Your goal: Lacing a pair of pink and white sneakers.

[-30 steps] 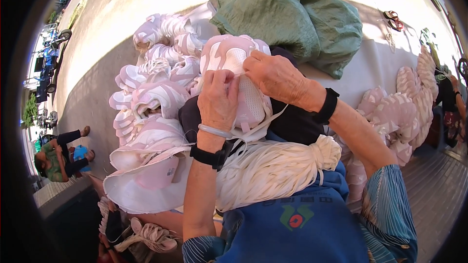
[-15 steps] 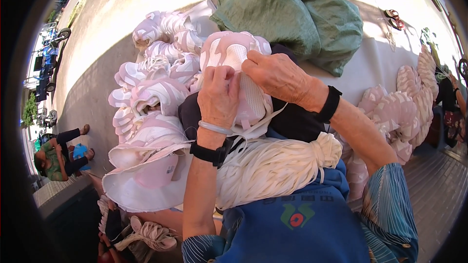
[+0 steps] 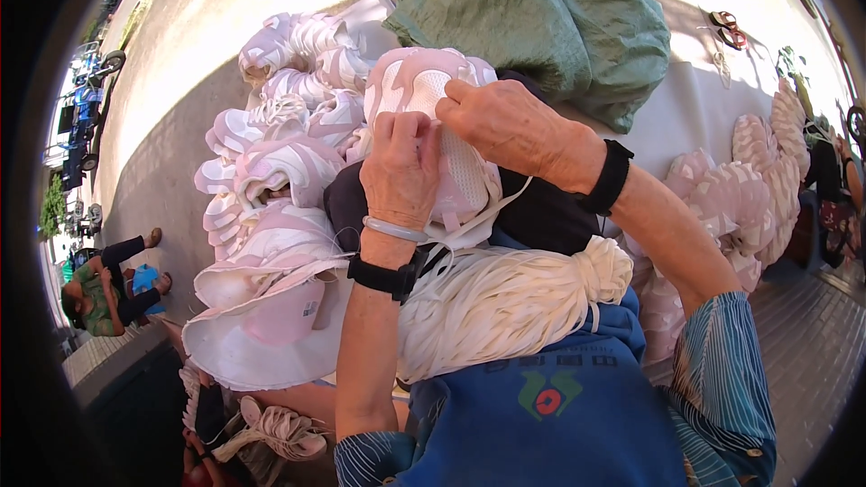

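A pink-and-white shoe upper (image 3: 460, 183) rests across my dark-trousered lap, its rounded mesh toe turned away from me. My left hand (image 3: 401, 171) is closed at its middle, with thumb and bent fingers pressed against the upper. Just beside it, my right hand (image 3: 514, 129) makes a pinch over the mesh; what lies between those fingertips is hidden. A thin cream lace (image 3: 505, 201) trails off the near end of the upper. Nearer to me, a thick bundle of cream laces (image 3: 505, 311) lies on the blue apron (image 3: 541, 424).
More pink-and-white uppers (image 3: 284, 167) are heaped at my left, and further stacks (image 3: 722, 198) stand at the right. A green sack (image 3: 541, 27) lies beyond my hands. Scissors (image 3: 729, 29) with red handles lie at far right. One person (image 3: 104, 293) sits at far left.
My hands and the upper sit slightly further up and left in the picture, as do the surrounding piles. My right fingertips are a little closer to my left hand. Both hands remain closed.
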A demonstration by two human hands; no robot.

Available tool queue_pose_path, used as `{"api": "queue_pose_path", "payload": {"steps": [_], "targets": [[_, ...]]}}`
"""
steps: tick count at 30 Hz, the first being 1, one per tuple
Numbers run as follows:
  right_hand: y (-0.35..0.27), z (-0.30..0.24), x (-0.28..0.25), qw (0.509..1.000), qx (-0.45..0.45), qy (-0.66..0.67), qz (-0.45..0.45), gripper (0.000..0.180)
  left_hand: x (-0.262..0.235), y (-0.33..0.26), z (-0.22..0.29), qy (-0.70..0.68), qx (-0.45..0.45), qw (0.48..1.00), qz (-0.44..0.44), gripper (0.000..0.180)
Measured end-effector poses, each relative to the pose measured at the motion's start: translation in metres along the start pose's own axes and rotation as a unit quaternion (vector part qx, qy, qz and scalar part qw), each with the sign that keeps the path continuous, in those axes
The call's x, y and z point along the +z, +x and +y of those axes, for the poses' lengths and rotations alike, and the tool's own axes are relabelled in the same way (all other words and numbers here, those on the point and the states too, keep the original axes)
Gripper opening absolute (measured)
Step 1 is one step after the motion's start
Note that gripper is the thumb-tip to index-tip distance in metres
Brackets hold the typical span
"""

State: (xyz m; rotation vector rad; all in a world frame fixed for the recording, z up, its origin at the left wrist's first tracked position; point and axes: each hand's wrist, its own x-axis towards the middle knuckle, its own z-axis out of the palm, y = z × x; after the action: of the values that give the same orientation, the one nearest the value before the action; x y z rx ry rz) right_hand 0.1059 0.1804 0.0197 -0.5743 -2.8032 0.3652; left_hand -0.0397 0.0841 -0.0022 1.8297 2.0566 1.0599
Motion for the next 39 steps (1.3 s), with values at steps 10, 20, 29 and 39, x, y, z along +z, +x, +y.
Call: {"api": "queue_pose_path", "payload": {"steps": [10,20,29,39], "targets": [[-0.002,0.003,0.011,0.992,0.054,0.107,0.043,0.012,-0.004,-0.002,0.0,0.005,-0.017,1.0,0.008,0.013],[-0.001,-0.018,0.015,0.985,0.102,0.119,0.07,0.009,-0.006,-0.004,-0.006,-0.07,-0.095,0.993,0.006,0.012],[-0.005,-0.023,0.02,0.982,0.149,0.076,0.091,0.008,-0.005,0.003,-0.003,-0.035,-0.089,0.995,-0.009,0.013],[-0.011,-0.023,0.026,0.969,0.161,0.117,0.147,0.006,-0.007,0.008,-0.005,-0.009,-0.068,0.996,-0.056,0.01]]}}
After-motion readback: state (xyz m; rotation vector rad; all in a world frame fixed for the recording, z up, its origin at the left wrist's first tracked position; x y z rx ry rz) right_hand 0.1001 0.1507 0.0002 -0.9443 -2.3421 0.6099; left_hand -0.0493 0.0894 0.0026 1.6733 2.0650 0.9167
